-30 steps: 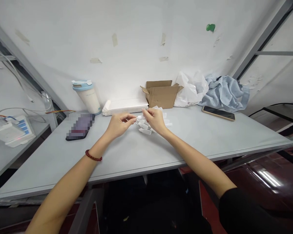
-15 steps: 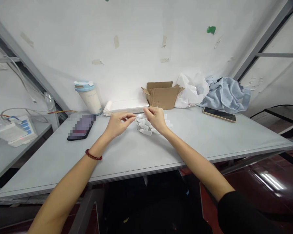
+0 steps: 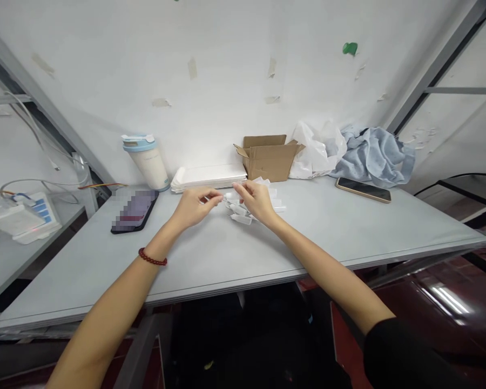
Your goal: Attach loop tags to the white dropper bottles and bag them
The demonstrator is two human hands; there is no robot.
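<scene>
My left hand point(image 3: 194, 205) and my right hand point(image 3: 256, 199) meet above the grey table point(image 3: 210, 259). Both pinch one small white piece point(image 3: 228, 196) between their fingertips, the left at its left end, the right at its right end. Under and behind my right hand lies a heap of several small white tubes point(image 3: 243, 213). A red bead bracelet point(image 3: 152, 258) circles my left wrist.
A stack of white trays point(image 3: 208, 176) and an open cardboard box point(image 3: 269, 156) stand behind the hands. A blue-lidded cup point(image 3: 146, 159) and a dark phone point(image 3: 134, 210) are to the left. A white plastic bag point(image 3: 318, 148), blue cloth point(image 3: 375, 154) and second phone point(image 3: 362, 189) lie at the right.
My hands have dropped slightly toward the table and stayed pinched on the small white piece. Little else has changed.
</scene>
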